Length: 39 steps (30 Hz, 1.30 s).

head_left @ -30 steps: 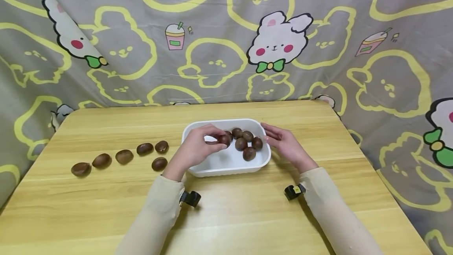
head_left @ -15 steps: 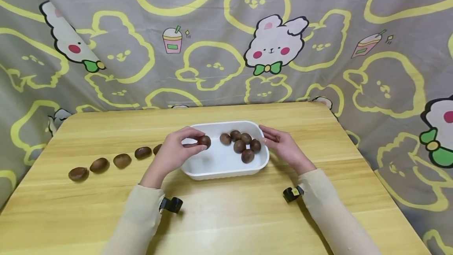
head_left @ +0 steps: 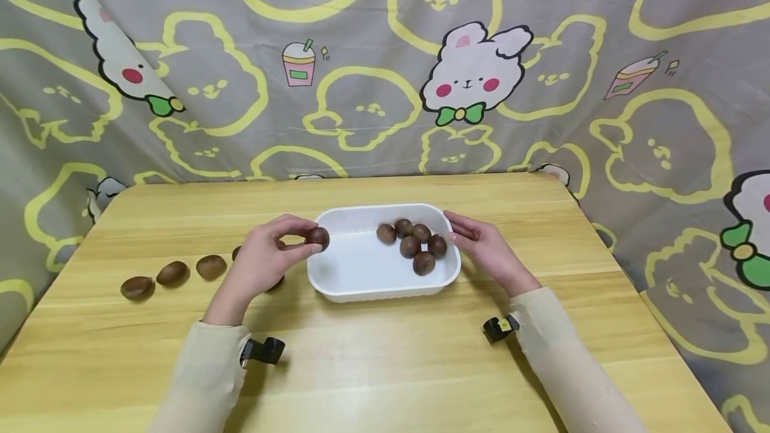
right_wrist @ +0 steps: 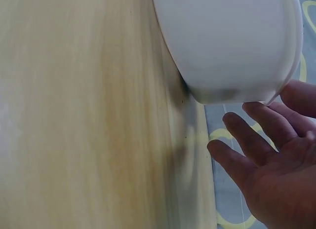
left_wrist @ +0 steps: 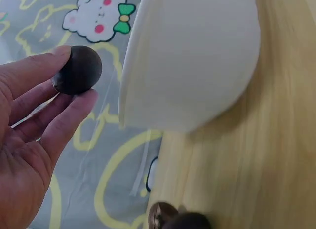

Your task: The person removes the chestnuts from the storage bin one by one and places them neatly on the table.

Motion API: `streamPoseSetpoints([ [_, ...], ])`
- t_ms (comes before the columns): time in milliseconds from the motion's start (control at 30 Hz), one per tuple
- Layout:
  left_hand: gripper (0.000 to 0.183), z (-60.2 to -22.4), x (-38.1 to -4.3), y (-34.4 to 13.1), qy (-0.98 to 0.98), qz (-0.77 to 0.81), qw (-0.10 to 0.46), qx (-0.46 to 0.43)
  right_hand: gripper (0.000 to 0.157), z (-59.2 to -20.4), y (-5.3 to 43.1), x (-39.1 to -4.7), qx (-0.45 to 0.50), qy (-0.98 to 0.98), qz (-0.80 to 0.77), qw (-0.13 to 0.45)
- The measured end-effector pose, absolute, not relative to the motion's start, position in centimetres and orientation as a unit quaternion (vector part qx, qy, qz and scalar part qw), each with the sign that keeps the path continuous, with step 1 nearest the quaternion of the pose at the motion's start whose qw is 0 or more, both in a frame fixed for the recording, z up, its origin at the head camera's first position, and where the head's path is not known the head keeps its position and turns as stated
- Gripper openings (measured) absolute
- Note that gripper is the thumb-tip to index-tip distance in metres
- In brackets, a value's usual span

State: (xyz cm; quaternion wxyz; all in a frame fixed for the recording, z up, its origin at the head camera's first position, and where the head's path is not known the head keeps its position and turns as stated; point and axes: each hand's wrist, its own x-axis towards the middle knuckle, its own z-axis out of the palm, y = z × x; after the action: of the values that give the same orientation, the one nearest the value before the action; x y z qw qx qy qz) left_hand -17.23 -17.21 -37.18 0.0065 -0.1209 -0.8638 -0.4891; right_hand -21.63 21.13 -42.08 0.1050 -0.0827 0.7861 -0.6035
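Observation:
In the head view my left hand pinches a dark brown chestnut between thumb and fingertips, at the left end of a white plastic tray. The left wrist view shows this smooth, rounded chestnut held in the air beside the tray wall. At the tray's right end, my right hand touches the rim with its thumb and forefinger; the other fingers spread loosely below the wall in the right wrist view. Several chestnuts lie clustered in the tray's right half.
On the wooden table, left of the tray, lies a slanting row of chestnuts. My left hand partly hides those nearest the tray. A grey cartoon-print curtain hangs behind the table and along both sides.
My left hand has moved left with the chestnut, from over the tray's middle to its left end. The right hand has stayed at the rim.

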Motion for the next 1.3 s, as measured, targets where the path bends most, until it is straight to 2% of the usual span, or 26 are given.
streamPoseSetpoints([
  [333, 0.041, -37.1, -15.9, -20.1, -0.884, -0.461, 0.018, -0.075, 0.049, -42.2, 21.3, -21.7, -0.081, 0.782, -0.608, 0.106],
  [600, 0.04, -36.6, -14.4, -23.1, -0.907, -0.415, 0.045, -0.055, 0.049, -41.9, 21.2, -21.7, -0.082, 0.787, -0.602, 0.106],
  [900, 0.046, -38.2, -13.1, -26.1, -0.916, -0.402, -0.004, -0.018, 0.05, -42.2, 21.3, -21.5, -0.08, 0.791, -0.596, 0.111],
  [1300, 0.038, -39.6, -13.1, -27.6, -0.926, -0.374, -0.014, -0.046, 0.05, -42.2, 21.4, -21.8, -0.08, 0.793, -0.594, 0.108],
])
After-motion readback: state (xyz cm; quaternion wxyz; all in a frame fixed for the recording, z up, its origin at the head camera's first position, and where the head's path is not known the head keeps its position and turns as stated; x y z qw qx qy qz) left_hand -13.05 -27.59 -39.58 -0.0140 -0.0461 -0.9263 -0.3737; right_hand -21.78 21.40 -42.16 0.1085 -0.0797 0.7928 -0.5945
